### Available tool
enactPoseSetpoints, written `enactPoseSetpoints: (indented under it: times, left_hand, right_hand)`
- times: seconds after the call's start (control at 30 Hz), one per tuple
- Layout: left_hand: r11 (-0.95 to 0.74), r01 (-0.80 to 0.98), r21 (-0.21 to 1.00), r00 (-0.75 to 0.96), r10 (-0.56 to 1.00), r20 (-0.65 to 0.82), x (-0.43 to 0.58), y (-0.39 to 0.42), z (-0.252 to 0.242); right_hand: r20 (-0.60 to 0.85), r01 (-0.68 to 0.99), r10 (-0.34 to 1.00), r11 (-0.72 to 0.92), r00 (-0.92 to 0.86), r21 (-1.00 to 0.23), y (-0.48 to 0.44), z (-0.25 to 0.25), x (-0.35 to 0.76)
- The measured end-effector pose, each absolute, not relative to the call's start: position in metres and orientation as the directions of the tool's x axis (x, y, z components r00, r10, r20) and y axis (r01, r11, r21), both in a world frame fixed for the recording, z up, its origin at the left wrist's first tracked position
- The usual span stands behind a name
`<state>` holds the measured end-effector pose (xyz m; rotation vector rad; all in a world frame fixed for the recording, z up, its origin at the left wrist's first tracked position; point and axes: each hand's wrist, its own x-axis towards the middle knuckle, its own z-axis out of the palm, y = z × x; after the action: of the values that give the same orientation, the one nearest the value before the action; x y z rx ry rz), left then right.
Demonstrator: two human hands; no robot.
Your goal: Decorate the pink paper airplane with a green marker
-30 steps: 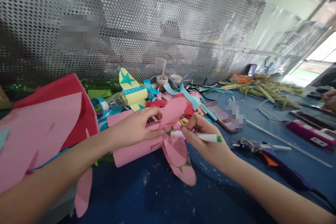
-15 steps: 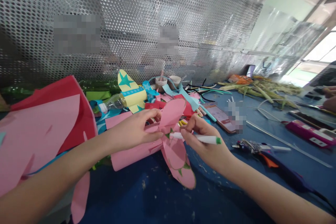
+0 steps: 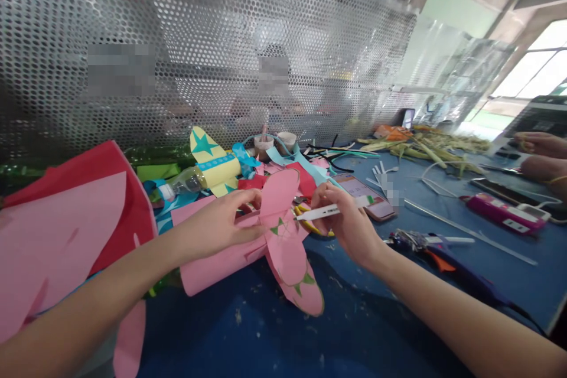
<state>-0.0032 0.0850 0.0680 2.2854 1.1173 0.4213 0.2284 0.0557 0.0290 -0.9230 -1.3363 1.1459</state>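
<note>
A pink paper aeroplane (image 3: 283, 242) with green stars and green-edged wings lies on the blue table (image 3: 248, 331). My left hand (image 3: 217, 224) pinches its rolled body where the wings join. My right hand (image 3: 345, 221) grips a white marker with a green end (image 3: 332, 209), its tip at the wing's right side near a green star. Both hands are closed.
Red and pink paper sheets (image 3: 75, 212) lie at the left. A yellow bottle plane (image 3: 212, 168), paper scraps and cups sit behind. A phone (image 3: 365, 192), a glue gun (image 3: 443, 257) and a pink box (image 3: 505, 215) lie right. Another person's hands (image 3: 543, 156) are far right. A perforated metal screen (image 3: 221, 47) stands behind.
My right hand has lifted and turned the marker, so its green end now points up and right. The view has shifted a little to the right. My left hand keeps its hold.
</note>
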Motion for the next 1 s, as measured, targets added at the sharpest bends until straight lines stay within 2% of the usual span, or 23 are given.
enactPoseSetpoints:
  times: [0.23, 0.5, 1.0]
  left_hand:
    - [-0.516, 0.615, 0.596, 0.617, 0.786, 0.045, -0.0056, 0.0868, 0.0672]
    - [-0.491, 0.640, 0.592, 0.593, 0.805, 0.027, -0.0034, 0.0850, 0.0683]
    - [-0.465, 0.674, 0.574, 0.558, 0.830, 0.018, 0.0000, 0.0858, 0.0682]
  right_hand:
    - [0.282, -0.018, 0.948, 0.282, -0.144, -0.959, 0.0530, 0.0290, 0.2217]
    - [0.307, 0.142, 0.947, 0.319, -0.098, -0.937, 0.0520, 0.0307, 0.2192]
    - [0.356, 0.136, 0.922, 0.376, -0.154, -0.916, 0.0550, 0.0276, 0.2207]
